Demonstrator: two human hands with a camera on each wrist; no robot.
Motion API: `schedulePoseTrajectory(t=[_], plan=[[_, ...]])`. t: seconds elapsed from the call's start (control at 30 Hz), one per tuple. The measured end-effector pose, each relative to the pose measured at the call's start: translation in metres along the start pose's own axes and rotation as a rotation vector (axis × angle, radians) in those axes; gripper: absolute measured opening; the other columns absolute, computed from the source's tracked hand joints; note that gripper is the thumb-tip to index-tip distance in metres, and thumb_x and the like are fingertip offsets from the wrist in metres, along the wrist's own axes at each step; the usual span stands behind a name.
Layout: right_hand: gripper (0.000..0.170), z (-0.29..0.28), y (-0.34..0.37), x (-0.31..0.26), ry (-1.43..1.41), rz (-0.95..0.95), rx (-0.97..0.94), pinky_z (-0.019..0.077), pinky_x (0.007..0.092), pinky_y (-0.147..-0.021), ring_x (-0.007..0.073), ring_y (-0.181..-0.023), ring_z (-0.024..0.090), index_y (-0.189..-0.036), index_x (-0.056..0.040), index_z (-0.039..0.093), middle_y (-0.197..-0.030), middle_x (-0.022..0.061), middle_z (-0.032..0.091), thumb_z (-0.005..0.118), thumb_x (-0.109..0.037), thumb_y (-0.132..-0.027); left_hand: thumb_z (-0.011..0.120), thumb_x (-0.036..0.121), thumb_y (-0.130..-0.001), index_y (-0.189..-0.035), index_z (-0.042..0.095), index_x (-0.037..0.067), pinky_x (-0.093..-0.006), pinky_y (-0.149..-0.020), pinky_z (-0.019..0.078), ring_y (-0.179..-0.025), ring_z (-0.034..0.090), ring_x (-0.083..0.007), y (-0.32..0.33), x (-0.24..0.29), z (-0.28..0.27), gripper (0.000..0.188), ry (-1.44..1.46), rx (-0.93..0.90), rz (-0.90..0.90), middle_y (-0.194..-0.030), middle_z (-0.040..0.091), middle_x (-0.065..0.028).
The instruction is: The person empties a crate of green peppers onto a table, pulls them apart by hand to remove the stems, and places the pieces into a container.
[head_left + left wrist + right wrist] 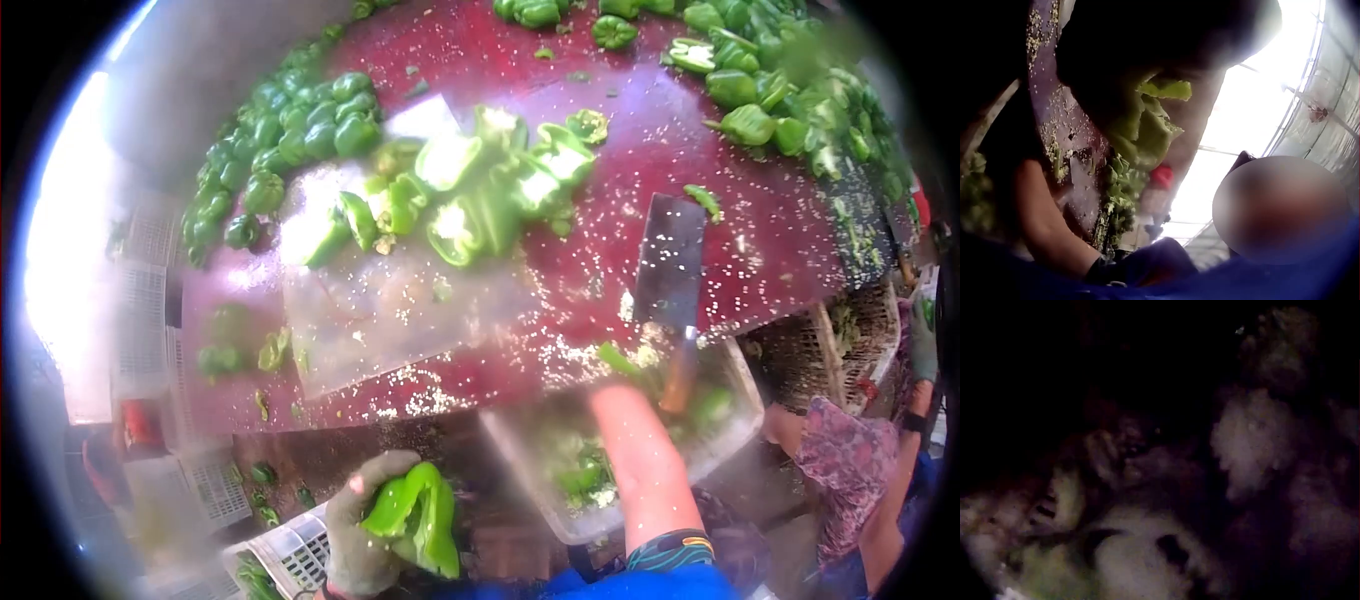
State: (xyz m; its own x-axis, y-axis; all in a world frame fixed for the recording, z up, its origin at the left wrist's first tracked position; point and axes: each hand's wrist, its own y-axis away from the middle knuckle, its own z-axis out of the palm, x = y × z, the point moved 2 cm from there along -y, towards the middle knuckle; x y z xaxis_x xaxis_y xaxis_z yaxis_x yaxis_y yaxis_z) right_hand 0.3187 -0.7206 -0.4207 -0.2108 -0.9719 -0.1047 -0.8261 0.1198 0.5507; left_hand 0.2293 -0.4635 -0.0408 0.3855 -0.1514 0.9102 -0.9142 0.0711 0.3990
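The gloved left hand (365, 525) grips a cut-open green pepper (437, 520) in front of the table edge. In the left wrist view the same pepper (1147, 134) hangs under the dark hand (1147, 44). The bare right forearm (650, 470) reaches over a pale bin (745, 390) holding green pieces; its hand is hidden. The right wrist view is very dark, with a green piece (1054, 572) and pale lumps (1254, 440). A cleaver (670, 260) lies on the red table (580, 290), its handle jutting over the bin.
Cut peppers (480, 215) lie by a clear sheet (390, 330) amid scattered seeds. Whole peppers (320, 125) are heaped left, more peppers (735, 88) right. White crates (300, 550) stand low left, a wicker basket (870, 335) right. Another person's arm (890, 500) shows at far right.
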Motion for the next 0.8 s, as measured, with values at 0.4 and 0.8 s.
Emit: schedulePoseTrajectory(t=[0.4, 0.8], plan=[[0.034, -0.179, 0.265, -0.024, 0.058, -0.265, -0.144, 0.0513, 0.0422, -0.096, 0.0311, -0.112, 0.065, -0.12, -0.014, 0.068, -0.127, 0.0139, 0.065, 0.064, -0.021, -0.087, 0.061, 0.011, -0.095, -0.126, 0.059, -0.002, -0.0341, -0.096, 0.0525, -0.108, 0.064, -0.0232, 0.038, -0.005, -0.034, 0.034, 0.243, -0.161, 0.305, -0.123, 0.064, -0.013], [0.02, -0.222, 0.32, 0.025, -1.512, -0.334, 0.302, 0.0565, 0.0288, -0.085, 0.0141, -0.09, 0.069, -0.106, -0.0136, 0.071, -0.098, -0.0014, 0.072, 0.068, -0.013, -0.086, 0.054, -0.001, -0.085, -0.125, 0.058, -0.003, -0.0364, -0.084, 0.0561, -0.095, 0.066, -0.0259, 0.1, -0.08, -0.404, 0.04, -0.84, 0.69, 0.579, -0.115, 0.065, -0.014]])
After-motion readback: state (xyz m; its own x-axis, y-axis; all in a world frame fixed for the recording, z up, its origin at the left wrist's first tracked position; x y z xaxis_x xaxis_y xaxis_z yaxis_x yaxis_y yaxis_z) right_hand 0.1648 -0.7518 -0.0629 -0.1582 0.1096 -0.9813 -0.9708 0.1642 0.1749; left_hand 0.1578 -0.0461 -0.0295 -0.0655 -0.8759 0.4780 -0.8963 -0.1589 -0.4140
